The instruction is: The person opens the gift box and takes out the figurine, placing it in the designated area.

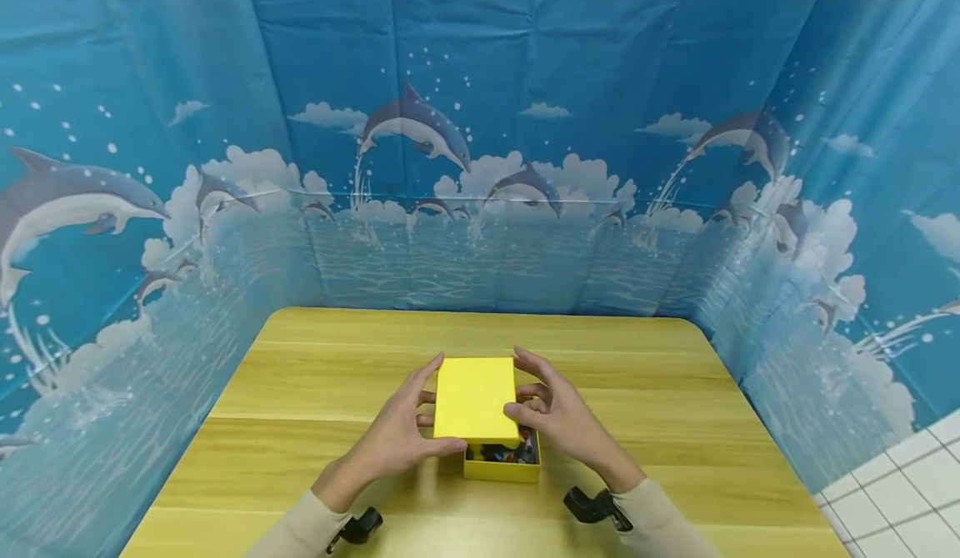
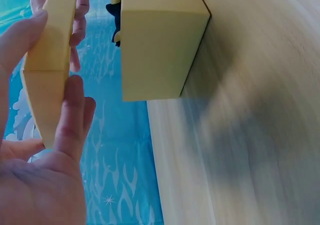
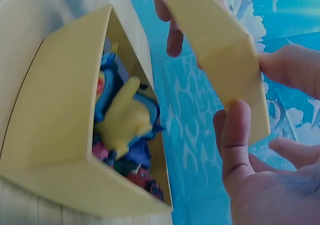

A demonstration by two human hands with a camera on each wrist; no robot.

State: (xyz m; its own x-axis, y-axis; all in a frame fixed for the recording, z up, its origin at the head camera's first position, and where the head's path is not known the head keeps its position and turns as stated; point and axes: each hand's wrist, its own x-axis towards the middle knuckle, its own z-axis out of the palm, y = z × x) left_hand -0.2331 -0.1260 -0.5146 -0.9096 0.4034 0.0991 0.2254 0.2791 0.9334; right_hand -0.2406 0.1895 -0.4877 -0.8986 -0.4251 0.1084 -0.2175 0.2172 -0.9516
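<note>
Both hands hold a yellow box lid above an open yellow box. My left hand grips the lid's left side, its thumb at the near edge. On the opposite side my right hand pinches the lid between thumb and fingers. In the right wrist view, the lid is held apart from the box. Small toy figures fill the box, among them a yellow figure and several blue, pink and red pieces. A dark bit of a toy shows over the rim in the left wrist view.
The box stands on a wooden table with rounded far corners. Blue dolphin-print curtains hang behind the table and on both sides. Each wrist carries a black camera. White tiles show at the lower right.
</note>
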